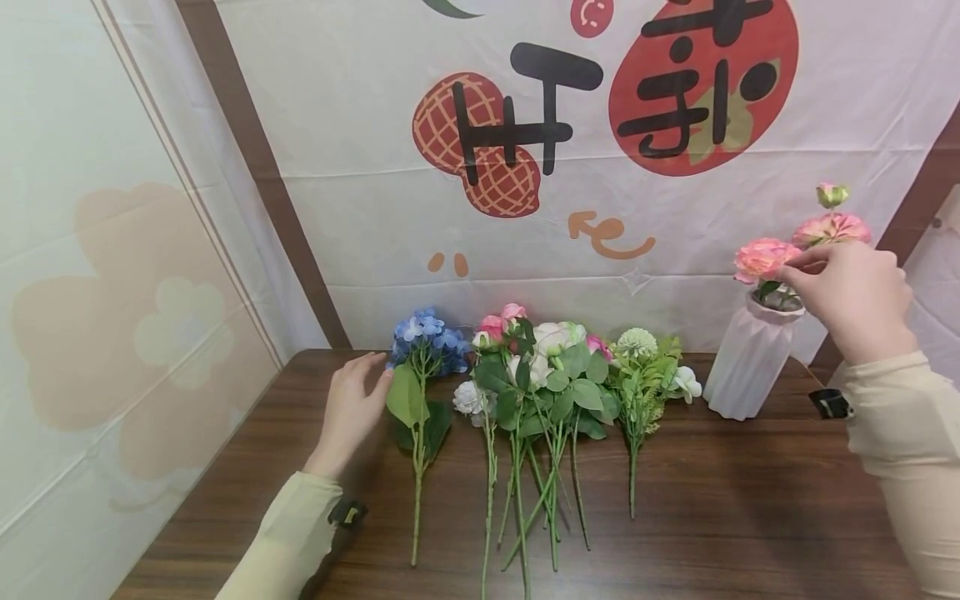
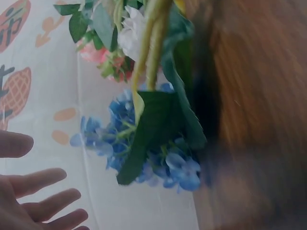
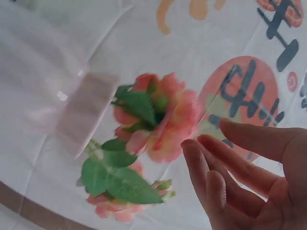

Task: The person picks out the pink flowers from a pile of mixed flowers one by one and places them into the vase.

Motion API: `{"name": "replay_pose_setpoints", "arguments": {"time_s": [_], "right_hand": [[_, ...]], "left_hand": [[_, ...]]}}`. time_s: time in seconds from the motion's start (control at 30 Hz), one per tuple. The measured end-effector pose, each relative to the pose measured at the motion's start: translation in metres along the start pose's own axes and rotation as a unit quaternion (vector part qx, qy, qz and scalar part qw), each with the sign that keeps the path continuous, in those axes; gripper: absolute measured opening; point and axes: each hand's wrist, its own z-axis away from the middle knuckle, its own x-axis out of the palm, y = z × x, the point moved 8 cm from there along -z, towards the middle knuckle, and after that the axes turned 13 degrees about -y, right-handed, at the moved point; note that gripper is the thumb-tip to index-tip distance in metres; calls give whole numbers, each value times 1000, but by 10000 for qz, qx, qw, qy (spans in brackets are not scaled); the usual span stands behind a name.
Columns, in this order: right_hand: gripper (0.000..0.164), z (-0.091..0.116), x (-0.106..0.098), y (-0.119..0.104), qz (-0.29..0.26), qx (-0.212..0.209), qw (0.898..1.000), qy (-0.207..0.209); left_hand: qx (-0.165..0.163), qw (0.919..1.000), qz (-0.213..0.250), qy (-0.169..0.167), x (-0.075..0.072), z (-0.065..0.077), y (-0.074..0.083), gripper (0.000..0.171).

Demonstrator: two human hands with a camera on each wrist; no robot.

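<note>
At the table's left, my left hand (image 1: 348, 408) is beside a blue hydrangea (image 1: 429, 333) with broad green leaves. In the left wrist view its fingers (image 2: 45, 182) are spread, with nothing between them. My right hand (image 1: 858, 292) is raised by a pink peony-like flower (image 1: 765, 259) in a white fluted vase (image 1: 750, 358). The right wrist view has the fingertips close to the petals of this flower (image 3: 177, 115), thumb and fingers apart. Behind the hand, a second pink bloom (image 1: 832, 228) and a green-pink bud (image 1: 832, 195) rise from the vase.
Between the hands, several stems lie on the brown wooden table (image 1: 690, 517): white roses (image 1: 551, 342), a white flower (image 1: 471, 398), pink blooms (image 1: 513, 313) and a pale green pompom flower (image 1: 637, 342) with foliage. A printed white cloth (image 1: 360, 225) hangs behind the table.
</note>
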Motion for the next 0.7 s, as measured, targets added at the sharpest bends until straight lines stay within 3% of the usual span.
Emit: {"name": "replay_pose_setpoints", "arguments": {"time_s": [0.3,0.5,0.7], "right_hand": [[50,12,14,-30,-174,-545,9982,199],[41,16,30,-47,-296,-989,9942,310],[40,15,52,-59,-443,-1051,9934,127]], "left_hand": [[-120,9998,150,-91,19,-17,22,40],[55,9996,274,-50,33,-30,41,40],[55,9994,320,-142,45,-40,57,41]]}}
